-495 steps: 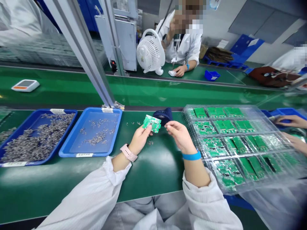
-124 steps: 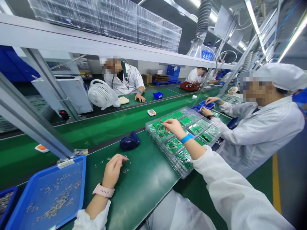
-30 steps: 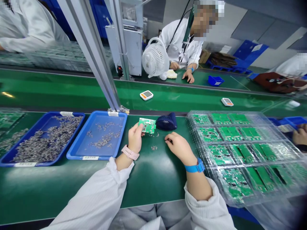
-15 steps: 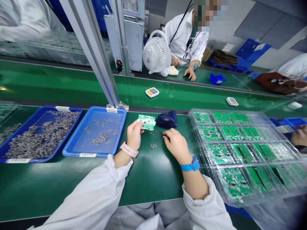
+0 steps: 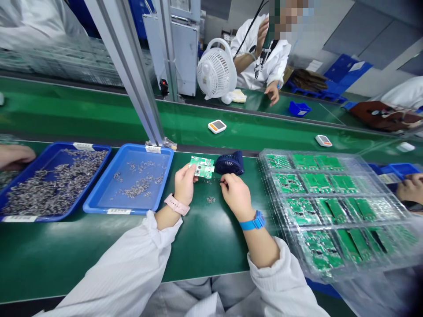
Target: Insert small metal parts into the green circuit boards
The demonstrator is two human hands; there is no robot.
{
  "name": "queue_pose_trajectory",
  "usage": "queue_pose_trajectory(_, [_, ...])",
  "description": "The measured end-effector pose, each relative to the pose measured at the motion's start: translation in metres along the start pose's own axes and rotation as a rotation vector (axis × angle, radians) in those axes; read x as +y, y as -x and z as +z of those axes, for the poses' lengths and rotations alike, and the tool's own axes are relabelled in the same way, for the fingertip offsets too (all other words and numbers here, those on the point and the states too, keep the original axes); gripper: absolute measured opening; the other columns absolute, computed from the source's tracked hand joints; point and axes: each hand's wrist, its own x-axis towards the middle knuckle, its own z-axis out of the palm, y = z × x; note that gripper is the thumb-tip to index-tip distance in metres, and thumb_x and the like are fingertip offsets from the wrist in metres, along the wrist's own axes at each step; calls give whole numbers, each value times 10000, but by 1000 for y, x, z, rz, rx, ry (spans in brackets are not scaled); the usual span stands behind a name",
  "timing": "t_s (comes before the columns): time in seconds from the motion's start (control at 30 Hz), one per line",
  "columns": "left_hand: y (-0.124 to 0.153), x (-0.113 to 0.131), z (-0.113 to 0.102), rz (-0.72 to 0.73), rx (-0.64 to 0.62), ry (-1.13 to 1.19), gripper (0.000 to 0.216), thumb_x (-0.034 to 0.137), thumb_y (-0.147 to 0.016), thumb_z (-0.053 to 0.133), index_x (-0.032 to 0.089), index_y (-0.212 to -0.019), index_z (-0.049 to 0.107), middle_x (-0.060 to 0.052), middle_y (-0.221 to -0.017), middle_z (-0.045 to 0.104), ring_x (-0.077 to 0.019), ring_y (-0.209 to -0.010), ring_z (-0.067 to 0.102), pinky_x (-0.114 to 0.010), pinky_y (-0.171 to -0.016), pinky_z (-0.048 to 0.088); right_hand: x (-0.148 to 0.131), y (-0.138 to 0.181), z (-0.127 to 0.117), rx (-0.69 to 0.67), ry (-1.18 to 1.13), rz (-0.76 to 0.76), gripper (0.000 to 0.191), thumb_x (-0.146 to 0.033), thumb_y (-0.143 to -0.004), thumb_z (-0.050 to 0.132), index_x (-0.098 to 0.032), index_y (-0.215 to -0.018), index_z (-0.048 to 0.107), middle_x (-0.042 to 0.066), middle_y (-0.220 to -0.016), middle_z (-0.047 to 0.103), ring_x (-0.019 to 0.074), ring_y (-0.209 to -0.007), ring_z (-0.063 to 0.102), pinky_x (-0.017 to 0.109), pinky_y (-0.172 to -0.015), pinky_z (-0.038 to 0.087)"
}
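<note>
My left hand (image 5: 184, 184) pinches a green circuit board (image 5: 202, 167) by its left edge, tilted a little above the table. My right hand (image 5: 236, 194) is just right of the board, thumb and forefinger pressed together. Whatever is between those fingertips is too small to make out. Below the board, a little heap of small metal parts (image 5: 210, 200) lies on the green table, with a few loose ones nearer the board. A dark blue fan (image 5: 229, 163) stands right behind my right hand.
Two blue trays of metal parts, one fuller (image 5: 54, 182) and one sparser (image 5: 127, 176), sit left. Clear plastic trays (image 5: 287, 229) with circuit boards stand at right. Beyond runs a green belt (image 5: 264, 132) carrying white devices (image 5: 217, 127). Co-workers' hands (image 5: 16, 156) show at both sides.
My right hand has moved left, closer to the board, its fingertips closing together. The white devices have shifted right along the belt. A co-worker's hand has appeared at the far left.
</note>
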Motion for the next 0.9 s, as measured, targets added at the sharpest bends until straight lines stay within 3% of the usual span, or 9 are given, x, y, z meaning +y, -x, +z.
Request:
queue_pose_trajectory(0.17, [0,0,0,14,-6,-17,319,380,-836,597,176,-605,515,34,-565,466,-96,-521,444,-211,-489,377,-2,1,-1,44,53,-5,135,-203,-919,536,-206,-1022,624,48,-918,617,201,-844,557,303,-692,406])
queue_pose_trajectory(0.3, [1,2,0,19,-11,-15,324,389,-837,594,177,-607,509,34,-568,468,-96,-522,440,-211,-490,379,-6,-1,3,-29,90,-159,233,-222,-948,509,-214,-1116,670,75,-940,605,224,-897,533,331,-746,438])
queue_pose_trajectory(0.47, [0,1,0,21,-14,-17,335,399,-834,595,179,-598,505,36,-559,461,-96,-517,435,-213,-489,376,-8,8,-6,-81,97,-188,254,-209,-944,516,-196,-1130,688,90,-956,592,226,-891,523,346,-772,468])
queue_pose_trajectory(0.57, [0,0,0,8,-7,-15,326,398,-826,605,180,-602,513,36,-564,463,-96,-516,436,-214,-487,373,-8,38,-21,-114,121,-184,245,-184,-930,530,-195,-1110,696,101,-1023,602,236,-926,529,361,-791,478])
queue_pose_trajectory(0.67, [0,1,0,-4,-7,-19,315,403,-826,606,179,-616,534,31,-577,477,-98,-521,436,-215,-486,370,-9,88,-35,-138,154,-222,268,-203,-938,527,-187,-1165,668,113,-1125,622,266,-1010,542,392,-811,478])
queue_pose_trajectory(0.8, [1,4,0,8,-30,-22,325,407,-833,593,179,-609,534,30,-564,469,-98,-519,426,-215,-487,367,-4,154,-47,-111,174,-306,392,-296,-967,508,-129,-1317,568,136,-1307,597,300,-1154,527,424,-873,463])
queue_pose_trajectory(0.9, [1,3,0,19,-31,-20,331,400,-838,583,180,-600,517,32,-562,460,-95,-518,420,-213,-489,365,4,184,-52,-88,171,-372,385,-288,-970,521,-122,-1314,569,129,-1318,610,285,-1168,550,418,-886,459])
